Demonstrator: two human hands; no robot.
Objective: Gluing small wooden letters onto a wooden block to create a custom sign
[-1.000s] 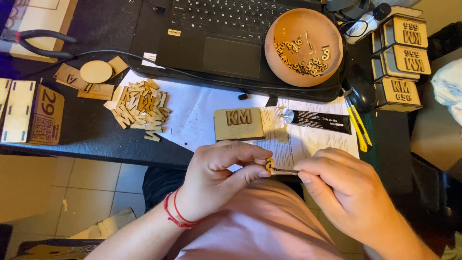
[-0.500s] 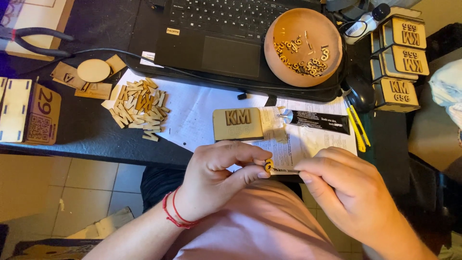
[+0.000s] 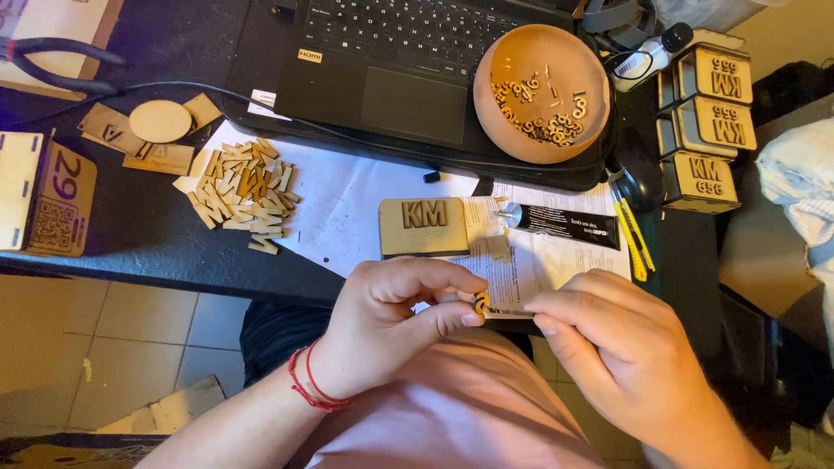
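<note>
My left hand (image 3: pixel 387 326) pinches a small yellow-brown wooden numeral piece (image 3: pixel 481 301) between thumb and fingertips, held over my lap just below the desk edge. My right hand (image 3: pixel 621 347) grips a thin stick (image 3: pixel 508 312) whose tip touches that piece. Just above both hands, a rectangular wooden plaque with raised letters (image 3: pixel 424 226) lies on white paper (image 3: pixel 347 208). A black glue tube (image 3: pixel 560 224) lies to its right.
A round wooden bowl (image 3: pixel 521 61) of small cut numerals rests on a black laptop (image 3: pixel 400 61). A pile of wooden letters (image 3: pixel 248 195) lies left. Finished plaques (image 3: pixel 708 122) stack at right, beside a yellow-handled cutter (image 3: pixel 632 236). Wooden boxes (image 3: pixel 48 191) sit far left.
Both hands have stayed almost still, keeping the small piece and the stick together; only slight finger shifts show.
</note>
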